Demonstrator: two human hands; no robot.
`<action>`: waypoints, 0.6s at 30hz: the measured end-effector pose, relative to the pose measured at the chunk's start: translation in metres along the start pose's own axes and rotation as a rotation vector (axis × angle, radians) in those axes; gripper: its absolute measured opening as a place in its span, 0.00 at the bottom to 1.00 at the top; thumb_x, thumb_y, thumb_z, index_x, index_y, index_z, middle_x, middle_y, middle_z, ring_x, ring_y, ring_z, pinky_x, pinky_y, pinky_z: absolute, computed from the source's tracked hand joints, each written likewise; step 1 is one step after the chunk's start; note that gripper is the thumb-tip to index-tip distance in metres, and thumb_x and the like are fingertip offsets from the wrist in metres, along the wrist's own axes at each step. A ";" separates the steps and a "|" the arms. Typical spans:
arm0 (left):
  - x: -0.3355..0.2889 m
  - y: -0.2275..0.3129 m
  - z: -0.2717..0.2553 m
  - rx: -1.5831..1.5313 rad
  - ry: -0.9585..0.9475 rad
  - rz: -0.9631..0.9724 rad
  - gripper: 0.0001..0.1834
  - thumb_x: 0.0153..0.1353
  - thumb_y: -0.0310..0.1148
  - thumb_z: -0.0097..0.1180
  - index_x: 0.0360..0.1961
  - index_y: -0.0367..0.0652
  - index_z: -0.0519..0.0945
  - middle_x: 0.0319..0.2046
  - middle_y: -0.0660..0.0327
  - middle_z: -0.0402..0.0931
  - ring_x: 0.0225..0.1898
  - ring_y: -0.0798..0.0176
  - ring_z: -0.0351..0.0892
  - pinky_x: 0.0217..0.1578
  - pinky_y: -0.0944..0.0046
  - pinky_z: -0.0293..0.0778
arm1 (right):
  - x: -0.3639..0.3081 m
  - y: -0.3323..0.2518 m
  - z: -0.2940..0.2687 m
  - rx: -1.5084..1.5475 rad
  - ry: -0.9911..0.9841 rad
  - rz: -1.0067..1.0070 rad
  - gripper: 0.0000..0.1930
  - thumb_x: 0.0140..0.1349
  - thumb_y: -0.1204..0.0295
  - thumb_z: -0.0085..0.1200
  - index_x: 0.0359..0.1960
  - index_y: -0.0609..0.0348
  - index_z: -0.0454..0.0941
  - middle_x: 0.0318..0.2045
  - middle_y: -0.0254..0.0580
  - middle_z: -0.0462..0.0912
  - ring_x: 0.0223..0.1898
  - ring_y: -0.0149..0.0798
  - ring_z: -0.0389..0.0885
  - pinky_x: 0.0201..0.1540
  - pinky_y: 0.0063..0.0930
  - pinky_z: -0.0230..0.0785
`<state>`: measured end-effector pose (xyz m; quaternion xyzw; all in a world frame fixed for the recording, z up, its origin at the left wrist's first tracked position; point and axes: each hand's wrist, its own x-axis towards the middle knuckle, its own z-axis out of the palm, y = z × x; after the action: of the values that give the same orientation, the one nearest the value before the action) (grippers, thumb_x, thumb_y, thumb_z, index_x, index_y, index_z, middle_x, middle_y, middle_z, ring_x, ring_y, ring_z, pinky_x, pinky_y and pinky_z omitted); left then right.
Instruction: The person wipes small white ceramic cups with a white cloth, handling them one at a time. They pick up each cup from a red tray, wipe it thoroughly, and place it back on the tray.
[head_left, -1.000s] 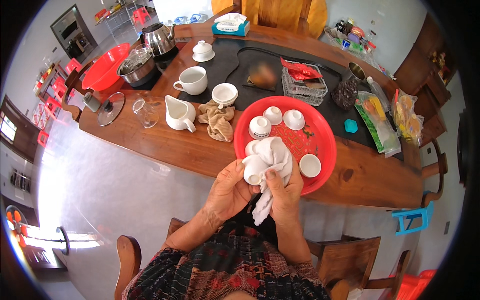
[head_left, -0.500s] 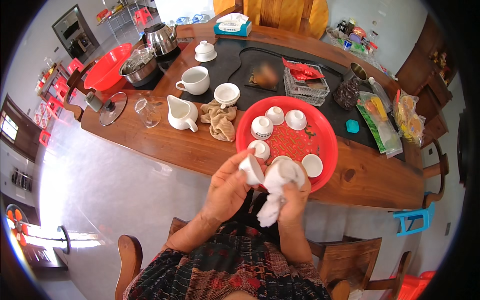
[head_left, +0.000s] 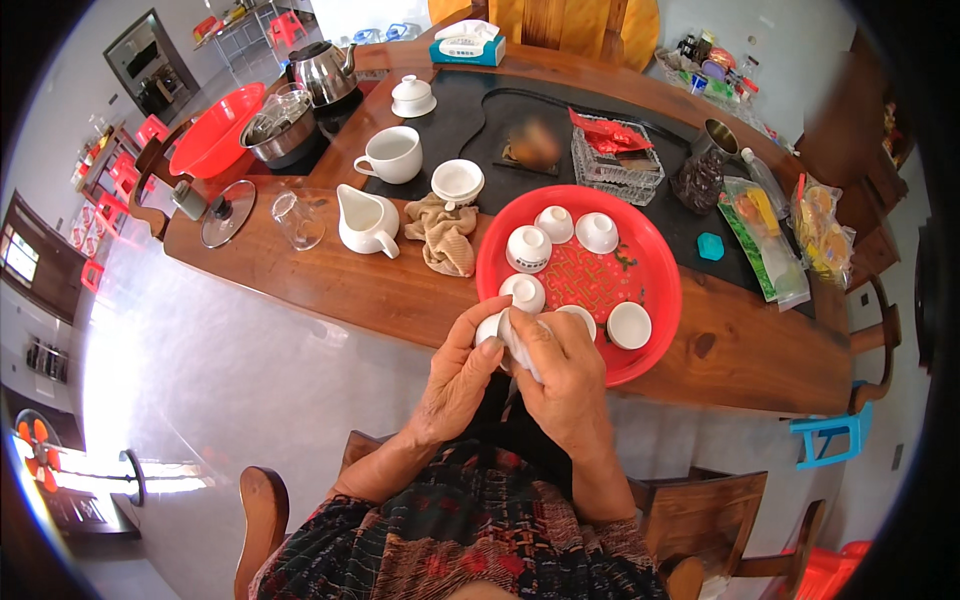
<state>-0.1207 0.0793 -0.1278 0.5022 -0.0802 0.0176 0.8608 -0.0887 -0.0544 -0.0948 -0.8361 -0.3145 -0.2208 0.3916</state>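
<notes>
Both hands meet just off the near edge of the wooden table (head_left: 330, 285), at the near-left rim of the red tray (head_left: 655, 255); left hand (head_left: 462, 375) curled round a small white cup (head_left: 490, 327), fingers wrapped on its left side; right hand (head_left: 565, 372) pinches a white cloth (head_left: 522, 345) and presses it against the cup, thumb on top; most of the cloth is hidden under the fingers, so hard to say how much is inside the cup.

On the tray: five more small white cups, i.e. two at the far side (head_left: 577, 226), one mid-left (head_left: 528, 246), one at the near-left rim (head_left: 523, 292) just beside the hands, one near-right (head_left: 629, 324).

Left of the tray, approx. mid-table: crumpled tan cloth (head_left: 445, 232), white pitcher (head_left: 362, 222) next to it, clear glass (head_left: 298, 220) further left, a glass lid (head_left: 226, 212) toward the left end.

Far side: white mug (head_left: 390, 155), white bowl (head_left: 457, 181), lidded white pot (head_left: 412, 97), steel kettle (head_left: 325, 72); red basin (head_left: 215, 140) at the far-left corner.

Right end: snack packets (head_left: 765, 240), clear dish w/ red wrappers (head_left: 612, 152).
</notes>
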 end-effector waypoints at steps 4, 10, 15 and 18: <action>-0.001 0.006 0.007 0.099 -0.012 0.018 0.23 0.66 0.30 0.45 0.61 0.39 0.57 0.48 0.62 0.66 0.48 0.72 0.65 0.52 0.70 0.63 | -0.004 -0.004 -0.001 0.027 0.012 0.037 0.25 0.40 0.81 0.61 0.45 0.61 0.72 0.31 0.44 0.74 0.33 0.48 0.74 0.33 0.36 0.69; -0.006 0.015 0.007 0.125 -0.089 -0.011 0.25 0.63 0.25 0.49 0.59 0.41 0.58 0.49 0.60 0.65 0.52 0.69 0.64 0.55 0.67 0.62 | -0.014 -0.001 -0.008 0.536 -0.072 0.322 0.24 0.45 0.84 0.58 0.48 0.62 0.69 0.37 0.46 0.77 0.39 0.41 0.78 0.39 0.29 0.71; -0.003 0.018 0.013 0.104 -0.154 0.082 0.24 0.60 0.23 0.52 0.58 0.40 0.61 0.52 0.60 0.64 0.54 0.67 0.63 0.56 0.65 0.61 | -0.018 0.002 -0.006 1.091 0.066 0.444 0.23 0.52 0.85 0.54 0.51 0.62 0.64 0.42 0.44 0.75 0.41 0.29 0.75 0.41 0.21 0.70; -0.001 0.013 0.014 0.103 -0.133 0.151 0.26 0.58 0.20 0.54 0.57 0.39 0.62 0.53 0.58 0.64 0.55 0.66 0.63 0.57 0.64 0.61 | -0.015 0.001 0.001 0.810 0.233 0.319 0.19 0.48 0.86 0.56 0.43 0.63 0.68 0.37 0.44 0.76 0.37 0.37 0.77 0.38 0.26 0.70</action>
<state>-0.1249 0.0734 -0.1095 0.5382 -0.1739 0.0531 0.8230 -0.0990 -0.0595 -0.1051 -0.6231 -0.1964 -0.1094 0.7491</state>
